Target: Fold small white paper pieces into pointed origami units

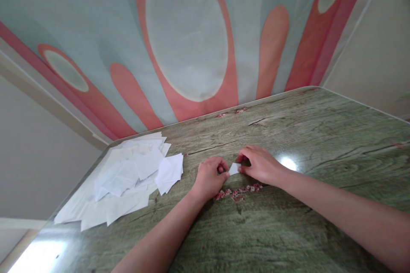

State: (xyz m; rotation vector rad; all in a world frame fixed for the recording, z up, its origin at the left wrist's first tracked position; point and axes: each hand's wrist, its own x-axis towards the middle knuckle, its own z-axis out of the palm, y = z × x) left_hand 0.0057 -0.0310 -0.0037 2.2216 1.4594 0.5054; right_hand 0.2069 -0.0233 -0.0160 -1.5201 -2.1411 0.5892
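Observation:
A small piece of folded white paper (235,168) is between my two hands, just above or on the tabletop. My left hand (211,175) pinches its left corner between thumb and fingertips. On the other side, my right hand (257,164) grips the right end, its fingers curled and thumb pressed to the paper. Part of the paper is hidden behind the fingers. Below the hands, a printed band of pink flowers (238,192) runs across the table surface.
The wood-patterned table (288,222) has a glossy cover. At its left lies a spread pile of white paper sheets (96,211), with a small stack of square papers (170,172) at its right edge. A patterned orange and grey-green wall covering (188,30) rises behind the far edge.

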